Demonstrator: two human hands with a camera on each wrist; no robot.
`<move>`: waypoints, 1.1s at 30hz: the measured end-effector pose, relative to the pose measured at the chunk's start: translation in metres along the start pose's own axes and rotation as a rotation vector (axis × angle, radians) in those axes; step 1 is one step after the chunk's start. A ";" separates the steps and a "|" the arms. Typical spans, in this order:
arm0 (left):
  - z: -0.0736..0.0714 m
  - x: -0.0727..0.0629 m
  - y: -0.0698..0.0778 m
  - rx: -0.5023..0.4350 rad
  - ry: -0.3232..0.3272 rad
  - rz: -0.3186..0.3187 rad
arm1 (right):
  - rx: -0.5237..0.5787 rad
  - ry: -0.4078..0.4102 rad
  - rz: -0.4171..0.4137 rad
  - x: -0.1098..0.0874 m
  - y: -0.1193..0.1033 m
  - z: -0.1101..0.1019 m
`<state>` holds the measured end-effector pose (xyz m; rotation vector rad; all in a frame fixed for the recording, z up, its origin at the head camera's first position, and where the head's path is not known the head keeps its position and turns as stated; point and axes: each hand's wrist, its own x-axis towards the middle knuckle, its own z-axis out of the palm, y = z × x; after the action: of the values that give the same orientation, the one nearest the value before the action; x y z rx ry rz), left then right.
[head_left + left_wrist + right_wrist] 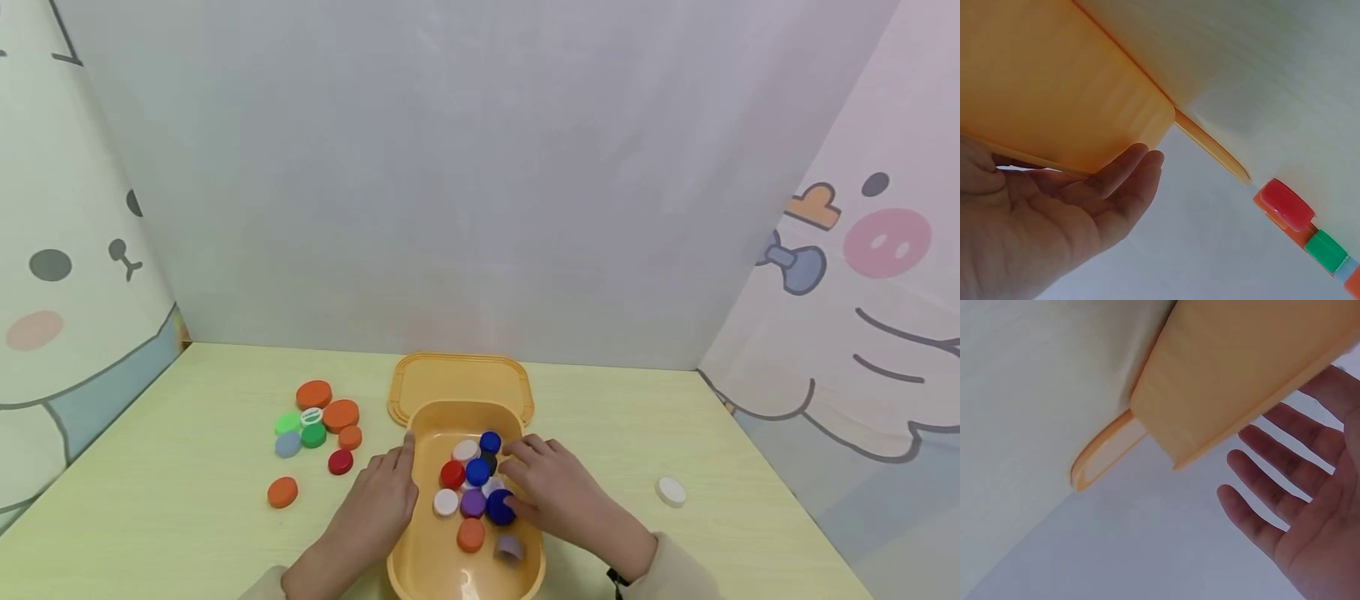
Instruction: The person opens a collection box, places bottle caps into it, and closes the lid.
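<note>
A yellow plastic box (423,550) in the middle of the table holds several bottle caps in red, white, purple, orange, black and blue. My left hand (384,496) holds the box's left rim, its fingers (1138,181) along the outer wall. Over the right rim reaches my right hand (558,492), fingers spread and loosely bent, thumb at a dark blue cap (501,507). In the right wrist view its fingers (1266,478) are spread beside the box wall (1235,369). A greyish cap (510,547) leans near the box's right side.
A yellow lid (461,383) lies flat behind the box. Left of it are several loose caps, including a large orange cap (341,414), a green cap (313,435) and a dark red cap (341,462). One white cap (671,491) lies at the right. A pale curtain (450,183) stands behind.
</note>
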<state>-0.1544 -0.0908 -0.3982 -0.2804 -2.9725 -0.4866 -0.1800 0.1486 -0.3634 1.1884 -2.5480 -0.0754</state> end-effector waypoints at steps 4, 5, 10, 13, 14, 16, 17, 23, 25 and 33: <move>0.001 0.000 0.000 0.008 0.008 0.002 | -0.009 0.068 0.065 -0.010 0.019 -0.002; 0.001 0.000 0.000 0.010 0.008 0.001 | -0.015 0.078 0.081 -0.013 0.024 -0.002; 0.001 0.000 0.000 0.009 0.003 -0.003 | -0.065 0.123 0.151 -0.030 0.047 -0.002; 0.001 0.000 0.000 0.011 0.012 0.004 | -0.081 0.139 0.191 -0.042 0.058 -0.002; 0.000 0.000 0.000 0.010 0.015 0.006 | -0.085 0.139 0.206 -0.047 0.061 -0.001; 0.000 0.000 0.000 0.010 0.017 0.008 | -0.086 0.131 0.236 -0.055 0.067 -0.001; 0.000 0.000 0.000 0.009 0.016 0.008 | -0.085 0.127 0.252 -0.059 0.070 0.000; 0.000 0.000 0.000 0.012 0.015 0.010 | -0.058 0.095 0.345 -0.083 0.088 0.005; 0.000 0.000 -0.001 0.012 0.023 0.016 | -0.047 0.084 0.378 -0.091 0.093 0.007; 0.001 0.000 -0.001 0.012 0.025 0.013 | -0.026 -0.021 0.515 -0.117 0.114 0.013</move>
<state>-0.1550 -0.0916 -0.3999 -0.2910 -2.9466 -0.4672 -0.1976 0.3097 -0.3869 0.4942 -2.7739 0.0016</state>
